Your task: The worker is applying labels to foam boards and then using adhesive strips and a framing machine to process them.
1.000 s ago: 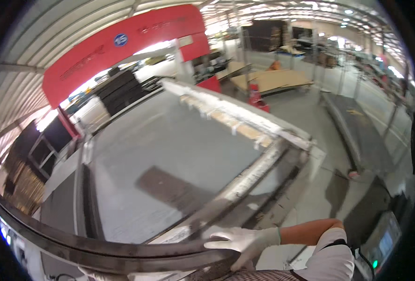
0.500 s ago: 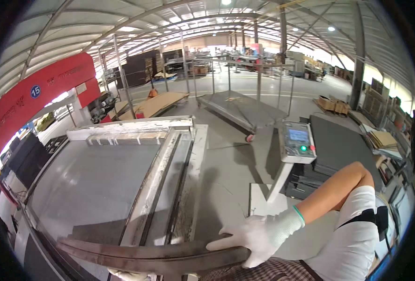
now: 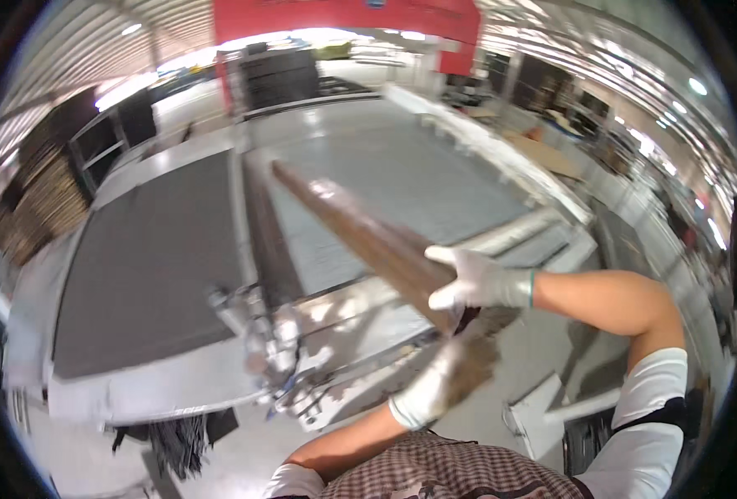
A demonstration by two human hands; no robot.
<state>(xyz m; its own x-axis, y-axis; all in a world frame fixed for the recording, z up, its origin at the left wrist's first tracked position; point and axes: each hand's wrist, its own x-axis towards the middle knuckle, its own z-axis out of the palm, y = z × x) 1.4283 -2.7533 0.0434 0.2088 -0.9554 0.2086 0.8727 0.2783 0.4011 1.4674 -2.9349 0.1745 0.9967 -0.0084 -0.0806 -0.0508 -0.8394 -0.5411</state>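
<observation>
A long, narrow dark brown strip (image 3: 360,237) slants away from me to the far left, smeared by motion, its far end above the edge of the grey machine bed (image 3: 385,158). My right hand (image 3: 480,281), in a white glove with a green cuff edge, grips its near end from the right, thumb and fingers around its sides. Just below, my left hand (image 3: 443,382) is closed at the same end, its glove soiled brown at the fingers. Blur hides exactly how those fingers lie on the strip.
Left of the bed is a dark flat panel (image 3: 156,266) in a pale frame. Metal fittings (image 3: 277,341) stick up at the machine's near corner. A red crossbeam (image 3: 343,21) spans the far side. Dark strips (image 3: 177,445) hang below the frame. A white stand (image 3: 543,407) is at the right.
My view has swung left toward the machine. The brown strip, earlier lying crosswise close to my body, now points away over the bed. My left hand has come into fuller view near its end.
</observation>
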